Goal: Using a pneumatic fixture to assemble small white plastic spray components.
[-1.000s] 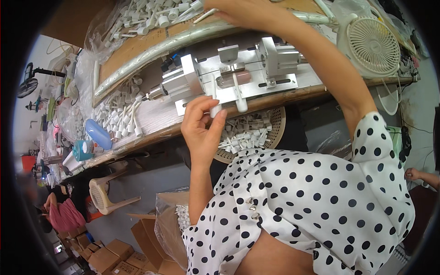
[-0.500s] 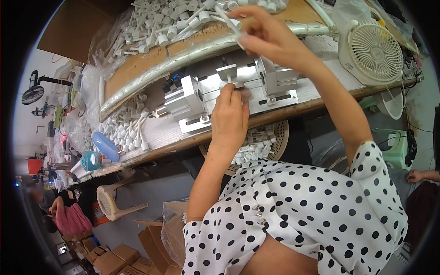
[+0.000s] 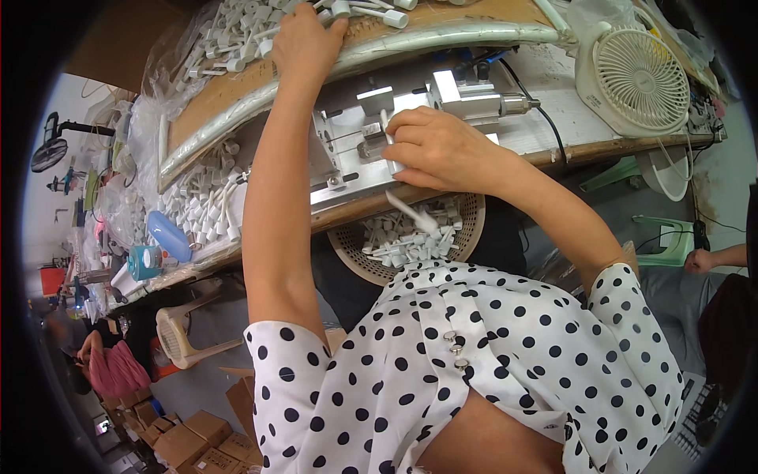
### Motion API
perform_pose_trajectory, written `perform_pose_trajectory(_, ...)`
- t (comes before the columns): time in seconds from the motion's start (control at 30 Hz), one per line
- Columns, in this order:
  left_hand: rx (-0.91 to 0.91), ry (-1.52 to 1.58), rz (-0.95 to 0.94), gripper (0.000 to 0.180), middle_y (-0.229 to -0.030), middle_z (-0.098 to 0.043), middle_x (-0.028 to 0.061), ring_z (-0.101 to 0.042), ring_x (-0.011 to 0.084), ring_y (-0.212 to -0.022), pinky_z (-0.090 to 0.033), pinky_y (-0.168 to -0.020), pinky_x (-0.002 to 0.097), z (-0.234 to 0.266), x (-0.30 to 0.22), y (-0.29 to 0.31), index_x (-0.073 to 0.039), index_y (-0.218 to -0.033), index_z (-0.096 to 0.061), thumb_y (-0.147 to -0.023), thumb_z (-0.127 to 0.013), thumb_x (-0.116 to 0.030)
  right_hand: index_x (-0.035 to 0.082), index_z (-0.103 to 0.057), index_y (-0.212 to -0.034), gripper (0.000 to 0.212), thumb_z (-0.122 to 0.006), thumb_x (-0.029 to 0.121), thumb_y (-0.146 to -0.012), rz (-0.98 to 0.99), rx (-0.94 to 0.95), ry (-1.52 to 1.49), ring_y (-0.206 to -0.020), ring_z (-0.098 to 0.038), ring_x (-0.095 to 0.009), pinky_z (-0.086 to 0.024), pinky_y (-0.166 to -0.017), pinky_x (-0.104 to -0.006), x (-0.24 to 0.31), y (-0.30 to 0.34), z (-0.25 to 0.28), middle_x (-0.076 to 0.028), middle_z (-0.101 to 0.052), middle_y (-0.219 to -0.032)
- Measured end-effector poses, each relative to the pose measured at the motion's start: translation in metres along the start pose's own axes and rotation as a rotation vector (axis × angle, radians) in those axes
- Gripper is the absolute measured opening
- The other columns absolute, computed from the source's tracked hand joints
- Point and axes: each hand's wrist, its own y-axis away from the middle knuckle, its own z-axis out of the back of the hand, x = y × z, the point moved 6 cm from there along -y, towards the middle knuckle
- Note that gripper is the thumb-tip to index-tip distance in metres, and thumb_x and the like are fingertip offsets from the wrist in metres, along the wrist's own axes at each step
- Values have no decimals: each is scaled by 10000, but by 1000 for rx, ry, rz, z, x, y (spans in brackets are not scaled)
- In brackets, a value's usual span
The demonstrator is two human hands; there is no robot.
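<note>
A silver metal fixture (image 3: 347, 178) sits on the bench, with an upright plate and a small clamp block in its middle. At the fixture my right hand (image 3: 446, 150) is closed on a white stemmed plastic part (image 3: 391, 146), held upright by the block. My left hand (image 3: 306, 47) reaches over the padded rim into a pile of white stemmed parts (image 3: 253, 35), thumb apart from the fingers; its fingertips are partly hidden. Another white stemmed part (image 3: 410, 212), blurred, is in the air over a beige basket (image 3: 478, 229) of similar parts below the bench edge.
A silver-wrapped rim (image 3: 371, 57) edges the raised board. To the right stands a white fan (image 3: 639, 79), with a black cable (image 3: 545, 118) near it. More white parts (image 3: 205, 201), a blue object (image 3: 168, 235) and a teal tape roll (image 3: 144, 262) lie left. Another person's hand (image 3: 699, 261) shows at far right.
My left hand has left the fixture and moved up to the pile. My right hand has come down from above to the fixture with a white part. A loose part now drops over the basket.
</note>
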Motion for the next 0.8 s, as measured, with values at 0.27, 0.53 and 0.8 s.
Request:
perform_pose_trajectory(0.27, 226, 155, 97, 337, -781, -615, 140, -586, 268, -702, -468, -655, 360, 21, 11, 6, -2, -932, -596, -654, -644, -186, 41, -551, -669, 174, -668, 166, -641, 3, 121, 105, -756, -538, -212, -450, -706, -330, -6, -8, -13, -70, -558, -708)
perform_pose_trajectory(0.53, 340, 1169, 651, 331, -874, -586, 107, -574, 150, -719, -469, -606, 225, 75, 51, 77, 47, -1060, -564, -735, -559, -21, 85, -597, -935, 203, -620, 105, -734, 10, -102, 252, -737, -572, -264, -465, -663, -347, -60, -54, 42, -86, -578, -792)
perform_pose_trajectory(0.8, 255, 820, 49, 310, -1136, -519, 119, -569, 198, -896, -474, -757, 304, 73, -50, 172, -21, -1037, -573, -735, -539, 39, 56, -617, -927, 190, -532, 135, -776, -247, 254, 273, -869, -551, -348, -437, -765, -419, -138, -65, 35, -176, -570, -893)
